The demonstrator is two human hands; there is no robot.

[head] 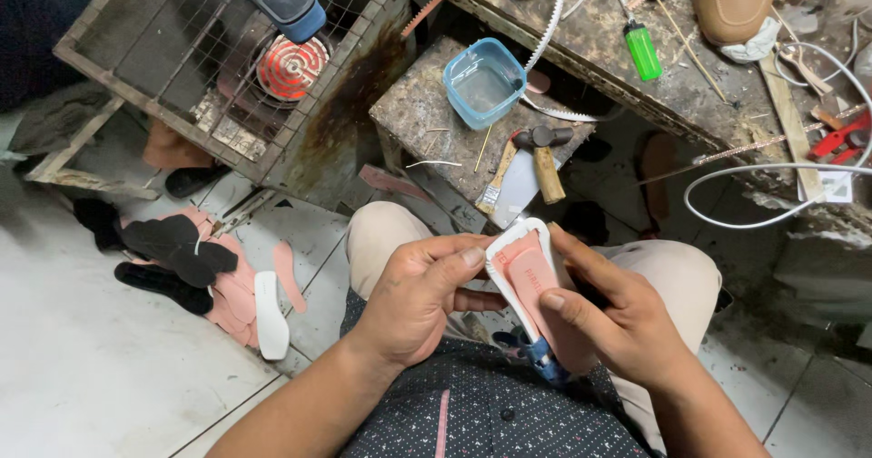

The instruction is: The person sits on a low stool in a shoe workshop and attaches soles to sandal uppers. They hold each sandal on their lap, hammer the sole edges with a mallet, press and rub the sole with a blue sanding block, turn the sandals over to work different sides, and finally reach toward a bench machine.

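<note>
Insole [530,272], pink on white sole, pinched between my left hand [420,296] and right hand [607,317]; hammer [543,157] at twelve o'clock.

Two hammers [541,154] (one lighter [643,50])

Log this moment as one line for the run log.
left hand: holds white insole | right hand: presses pink lining onto it | nearby: hammer, brush, blue tub

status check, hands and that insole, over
Left hand and right hand both gripping white sole, pink insole pressed on top. Held over lap. Nothing in the way.
</note>
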